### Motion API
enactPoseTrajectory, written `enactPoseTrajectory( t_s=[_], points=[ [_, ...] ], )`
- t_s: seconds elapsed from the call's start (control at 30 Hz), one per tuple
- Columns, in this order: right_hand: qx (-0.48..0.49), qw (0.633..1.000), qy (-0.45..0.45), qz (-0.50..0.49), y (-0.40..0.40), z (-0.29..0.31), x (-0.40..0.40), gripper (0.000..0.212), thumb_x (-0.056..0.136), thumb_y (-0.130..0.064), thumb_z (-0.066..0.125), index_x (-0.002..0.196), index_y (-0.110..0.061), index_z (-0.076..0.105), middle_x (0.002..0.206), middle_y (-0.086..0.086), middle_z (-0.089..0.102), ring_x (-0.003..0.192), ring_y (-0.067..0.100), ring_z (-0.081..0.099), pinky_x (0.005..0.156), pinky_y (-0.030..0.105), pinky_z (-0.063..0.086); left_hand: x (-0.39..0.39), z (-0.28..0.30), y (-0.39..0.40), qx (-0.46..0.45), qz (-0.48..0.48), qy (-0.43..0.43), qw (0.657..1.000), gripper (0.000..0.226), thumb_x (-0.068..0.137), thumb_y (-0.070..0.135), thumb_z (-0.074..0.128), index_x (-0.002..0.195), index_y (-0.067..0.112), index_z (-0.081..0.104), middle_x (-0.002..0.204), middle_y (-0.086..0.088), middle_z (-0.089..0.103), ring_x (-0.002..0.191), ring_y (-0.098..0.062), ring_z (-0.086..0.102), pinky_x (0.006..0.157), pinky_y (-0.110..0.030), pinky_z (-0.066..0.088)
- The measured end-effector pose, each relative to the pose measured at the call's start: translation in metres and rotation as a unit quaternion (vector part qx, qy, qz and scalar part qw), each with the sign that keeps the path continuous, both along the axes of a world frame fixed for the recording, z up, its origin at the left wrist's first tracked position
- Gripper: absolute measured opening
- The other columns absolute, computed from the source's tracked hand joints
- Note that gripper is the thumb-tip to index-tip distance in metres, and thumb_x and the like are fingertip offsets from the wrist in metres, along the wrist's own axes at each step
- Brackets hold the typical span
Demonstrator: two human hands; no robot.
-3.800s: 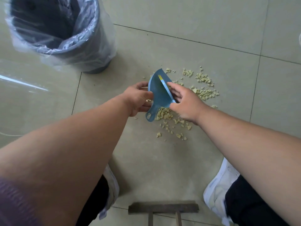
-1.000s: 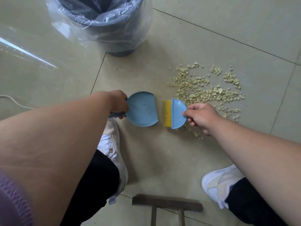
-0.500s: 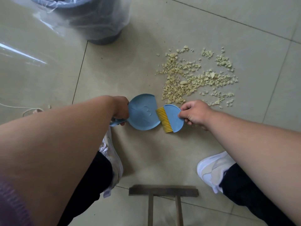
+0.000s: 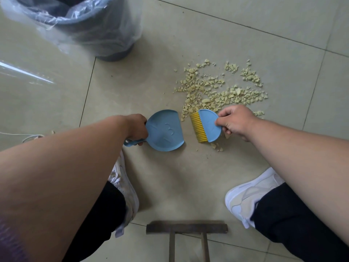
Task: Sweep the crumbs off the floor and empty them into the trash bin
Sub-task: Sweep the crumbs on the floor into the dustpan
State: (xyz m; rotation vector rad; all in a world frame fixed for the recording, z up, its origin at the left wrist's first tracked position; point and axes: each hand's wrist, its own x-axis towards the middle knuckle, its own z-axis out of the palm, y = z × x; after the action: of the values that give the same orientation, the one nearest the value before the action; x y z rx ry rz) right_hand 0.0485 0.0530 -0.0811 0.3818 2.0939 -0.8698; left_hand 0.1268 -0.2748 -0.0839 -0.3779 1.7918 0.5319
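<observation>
A small blue dustpan (image 4: 166,131) lies flat on the tiled floor, and my left hand (image 4: 137,127) grips its short handle at the left. My right hand (image 4: 236,122) pinches a blue half-round brush (image 4: 207,125) with yellow bristles that face the pan's mouth across a narrow gap. Pale yellow-green crumbs (image 4: 219,91) lie scattered on the floor beyond and to the right of the brush; a few sit just below it. The dark trash bin (image 4: 105,35), lined with a clear plastic bag, stands at the upper left.
My two white shoes (image 4: 124,188) (image 4: 251,191) flank the spot where I crouch. A dark wooden stool edge (image 4: 187,228) sits at the bottom centre. A thin white cord (image 4: 28,137) lies at the far left.
The brush has drawn back to the right, so a gap has opened between its bristles and the pan. The view shifted down slightly; the bin shows more.
</observation>
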Motion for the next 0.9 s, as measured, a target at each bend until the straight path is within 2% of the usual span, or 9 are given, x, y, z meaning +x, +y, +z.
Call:
enactPoseTrajectory(
  t_s=[0.07, 0.23, 0.3, 0.37, 0.43, 0.5, 0.63, 0.83, 0.9],
  points=[
    [-0.006, 1.0, -0.009, 0.002, 0.001, 0.003, 0.001, 0.008, 0.077, 0.002, 0.076, 0.083, -0.003, 0.074, 0.056, 0.01, 0.064, 0.047, 0.02, 0.054, 0.045, 0.027, 0.047, 0.001, 0.001, -0.002, -0.006, 0.017, -0.009, 1.0, 0.031, 0.074, 0.01, 0.054, 0.088, 0.0, 0.08, 0.077, -0.013, 0.081, 0.051, -0.03, 0.064, 0.048, -0.031, 0.051],
    [-0.01, 0.999, -0.037, 0.018, -0.01, 0.007, 0.014, 0.007, 0.076, -0.002, 0.076, 0.082, -0.004, 0.074, 0.057, 0.009, 0.063, 0.048, 0.019, 0.052, 0.044, 0.025, 0.044, 0.009, 0.003, -0.008, -0.035, 0.058, -0.003, 0.998, 0.026, 0.082, 0.006, 0.049, 0.078, -0.003, 0.073, 0.06, -0.015, 0.07, 0.039, -0.023, 0.05, 0.041, -0.019, 0.038],
    [-0.013, 0.999, -0.036, 0.022, -0.018, 0.006, 0.021, 0.006, 0.078, -0.001, 0.076, 0.082, -0.005, 0.073, 0.059, 0.009, 0.064, 0.048, 0.018, 0.053, 0.043, 0.025, 0.045, 0.011, 0.002, -0.015, -0.046, 0.061, -0.008, 0.997, 0.03, 0.086, 0.005, 0.048, 0.089, -0.007, 0.075, 0.063, -0.015, 0.072, 0.039, -0.023, 0.052, 0.039, -0.015, 0.036],
    [-0.015, 0.999, -0.035, 0.02, -0.028, 0.004, 0.027, 0.007, 0.079, 0.0, 0.076, 0.083, -0.005, 0.073, 0.061, 0.011, 0.065, 0.047, 0.019, 0.054, 0.043, 0.026, 0.046, 0.011, 0.001, -0.02, -0.058, 0.05, -0.006, 0.997, 0.033, 0.089, 0.006, 0.05, 0.102, -0.006, 0.078, 0.078, -0.018, 0.08, 0.047, -0.025, 0.059, 0.038, -0.014, 0.037],
    [-0.011, 0.999, -0.03, 0.025, -0.038, 0.0, 0.031, 0.007, 0.08, -0.001, 0.076, 0.085, -0.006, 0.073, 0.061, 0.012, 0.066, 0.045, 0.019, 0.055, 0.044, 0.026, 0.048, 0.011, 0.001, -0.022, -0.062, 0.052, -0.009, 0.997, 0.032, 0.089, 0.005, 0.051, 0.104, -0.003, 0.077, 0.082, -0.017, 0.081, 0.047, -0.024, 0.06, 0.038, -0.013, 0.035],
    [-0.009, 0.999, -0.023, 0.029, -0.047, -0.004, 0.034, 0.008, 0.08, -0.002, 0.076, 0.085, -0.007, 0.073, 0.062, 0.013, 0.067, 0.047, 0.021, 0.057, 0.047, 0.029, 0.05, 0.012, 0.001, -0.022, -0.051, 0.039, -0.022, 0.998, 0.03, 0.086, 0.0, 0.052, 0.1, -0.004, 0.078, 0.08, -0.015, 0.08, 0.042, -0.022, 0.055, 0.039, -0.014, 0.037],
    [-0.01, 1.0, -0.012, 0.027, -0.056, -0.008, 0.032, 0.007, 0.081, -0.004, 0.077, 0.084, -0.008, 0.073, 0.059, 0.013, 0.066, 0.047, 0.023, 0.057, 0.051, 0.033, 0.053, 0.011, -0.005, -0.028, -0.032, 0.036, -0.033, 0.998, 0.028, 0.078, -0.001, 0.056, 0.092, -0.003, 0.079, 0.081, -0.017, 0.081, 0.053, -0.028, 0.066, 0.052, -0.032, 0.053],
    [0.0, 0.999, 0.018, 0.031, -0.051, -0.006, 0.01, 0.006, 0.084, -0.006, 0.077, 0.087, -0.011, 0.074, 0.068, 0.012, 0.071, 0.052, 0.02, 0.062, 0.056, 0.033, 0.057, 0.006, -0.009, -0.021, -0.027, 0.057, -0.012, 0.998, 0.022, 0.086, 0.001, 0.059, 0.092, -0.006, 0.078, 0.082, -0.02, 0.081, 0.048, -0.024, 0.064, 0.046, -0.026, 0.05],
    [0.003, 0.999, 0.029, 0.019, -0.045, -0.005, 0.002, 0.006, 0.085, -0.006, 0.077, 0.087, -0.011, 0.074, 0.068, 0.013, 0.071, 0.052, 0.02, 0.062, 0.057, 0.034, 0.056, 0.002, -0.012, -0.021, -0.025, 0.081, -0.004, 0.996, 0.02, 0.084, 0.001, 0.06, 0.091, -0.005, 0.077, 0.079, -0.02, 0.08, 0.051, -0.025, 0.066, 0.05, -0.03, 0.051]
  ],
)
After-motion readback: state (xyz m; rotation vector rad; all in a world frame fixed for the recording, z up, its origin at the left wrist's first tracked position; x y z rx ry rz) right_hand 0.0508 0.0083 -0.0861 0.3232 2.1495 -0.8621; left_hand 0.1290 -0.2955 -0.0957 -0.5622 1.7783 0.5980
